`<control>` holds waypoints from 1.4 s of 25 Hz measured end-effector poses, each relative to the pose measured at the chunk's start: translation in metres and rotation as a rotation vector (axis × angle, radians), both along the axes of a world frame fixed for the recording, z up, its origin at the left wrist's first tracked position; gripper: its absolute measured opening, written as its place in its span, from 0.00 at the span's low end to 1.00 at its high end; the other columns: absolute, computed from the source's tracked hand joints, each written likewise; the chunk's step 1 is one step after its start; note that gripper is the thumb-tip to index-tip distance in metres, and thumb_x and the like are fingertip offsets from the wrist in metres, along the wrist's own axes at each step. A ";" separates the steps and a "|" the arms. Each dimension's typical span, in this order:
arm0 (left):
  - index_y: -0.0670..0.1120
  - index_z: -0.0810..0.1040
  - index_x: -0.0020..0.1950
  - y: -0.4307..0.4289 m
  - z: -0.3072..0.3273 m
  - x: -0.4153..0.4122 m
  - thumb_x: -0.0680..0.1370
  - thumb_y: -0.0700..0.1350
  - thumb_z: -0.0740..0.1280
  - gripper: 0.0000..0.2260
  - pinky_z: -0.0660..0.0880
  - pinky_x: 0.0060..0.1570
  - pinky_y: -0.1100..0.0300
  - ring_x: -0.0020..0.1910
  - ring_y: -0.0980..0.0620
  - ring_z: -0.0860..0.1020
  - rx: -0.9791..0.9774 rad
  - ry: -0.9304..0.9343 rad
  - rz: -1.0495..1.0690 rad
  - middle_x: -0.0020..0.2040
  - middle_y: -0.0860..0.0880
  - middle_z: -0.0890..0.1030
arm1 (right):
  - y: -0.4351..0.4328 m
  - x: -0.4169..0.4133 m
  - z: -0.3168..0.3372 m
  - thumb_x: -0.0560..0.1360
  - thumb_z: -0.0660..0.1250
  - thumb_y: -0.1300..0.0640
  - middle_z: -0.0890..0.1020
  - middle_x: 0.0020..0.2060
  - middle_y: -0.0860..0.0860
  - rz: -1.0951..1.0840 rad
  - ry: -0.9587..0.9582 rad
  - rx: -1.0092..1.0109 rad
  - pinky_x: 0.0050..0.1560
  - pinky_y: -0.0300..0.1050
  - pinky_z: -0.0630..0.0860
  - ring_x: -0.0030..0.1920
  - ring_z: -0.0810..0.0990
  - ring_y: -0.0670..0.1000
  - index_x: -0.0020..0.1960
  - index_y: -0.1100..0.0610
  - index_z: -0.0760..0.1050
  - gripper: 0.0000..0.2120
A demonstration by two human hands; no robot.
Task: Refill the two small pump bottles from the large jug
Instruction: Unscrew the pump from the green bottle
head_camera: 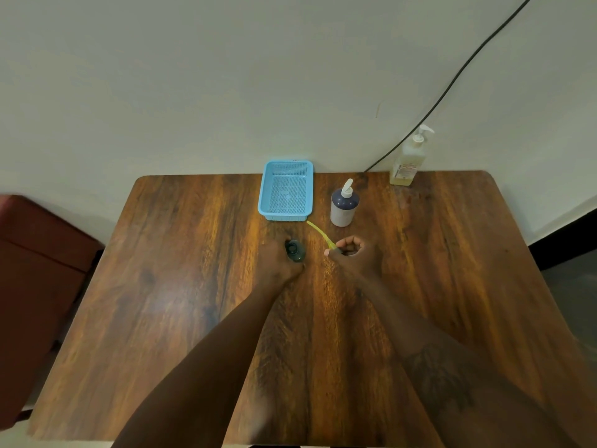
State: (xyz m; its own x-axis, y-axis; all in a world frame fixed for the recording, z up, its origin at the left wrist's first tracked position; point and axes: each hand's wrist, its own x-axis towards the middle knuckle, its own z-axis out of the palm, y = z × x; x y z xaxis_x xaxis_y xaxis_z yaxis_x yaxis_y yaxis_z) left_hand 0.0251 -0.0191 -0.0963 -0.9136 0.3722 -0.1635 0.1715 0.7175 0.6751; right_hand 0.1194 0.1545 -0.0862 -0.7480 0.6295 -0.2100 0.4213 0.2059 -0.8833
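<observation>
A small dark bottle [294, 250] stands with its neck open at the middle of the wooden table [161, 286]; my left hand [276, 265] grips it from the left and near side. Just to its right, my right hand [355, 257] is curled round a pump head that is mostly hidden in the fist. The pump's yellow dip tube [318, 232] sticks out up and left toward the basket. A second small pump bottle [344, 206], dark on top and white below, stands capped behind my right hand. The large bottle of yellowish liquid [406, 161] stands at the back right.
A light-blue mesh basket [286, 190] sits at the table's back edge against the wall. A black cable [452, 82] runs down the wall behind the large bottle. A dark red-brown cabinet [38, 260] stands left of the table.
</observation>
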 end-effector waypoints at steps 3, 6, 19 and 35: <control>0.48 0.77 0.63 0.001 -0.005 0.004 0.64 0.50 0.82 0.30 0.81 0.54 0.53 0.54 0.51 0.80 -0.023 0.006 -0.032 0.57 0.49 0.81 | -0.006 -0.001 -0.017 0.67 0.81 0.53 0.83 0.38 0.43 0.009 -0.072 0.018 0.37 0.36 0.77 0.39 0.83 0.43 0.44 0.50 0.79 0.12; 0.47 0.77 0.62 -0.002 -0.010 0.006 0.65 0.51 0.82 0.29 0.82 0.54 0.50 0.54 0.51 0.80 -0.019 0.006 -0.050 0.56 0.49 0.82 | -0.009 0.000 -0.032 0.68 0.80 0.52 0.83 0.38 0.42 0.016 -0.149 0.022 0.36 0.37 0.77 0.39 0.83 0.42 0.45 0.49 0.79 0.12; 0.51 0.72 0.70 -0.007 -0.007 0.010 0.66 0.57 0.81 0.35 0.79 0.58 0.53 0.59 0.50 0.80 -0.086 0.046 -0.091 0.62 0.50 0.81 | -0.014 0.005 -0.069 0.70 0.79 0.56 0.84 0.46 0.48 0.030 -0.233 0.100 0.36 0.33 0.72 0.43 0.81 0.45 0.53 0.55 0.81 0.14; 0.51 0.71 0.73 -0.003 -0.003 -0.002 0.66 0.67 0.76 0.40 0.67 0.70 0.38 0.68 0.46 0.75 -0.145 0.127 -0.159 0.68 0.49 0.78 | -0.010 0.011 -0.085 0.71 0.79 0.54 0.85 0.44 0.47 0.119 -0.302 0.183 0.33 0.32 0.67 0.42 0.82 0.43 0.51 0.54 0.81 0.12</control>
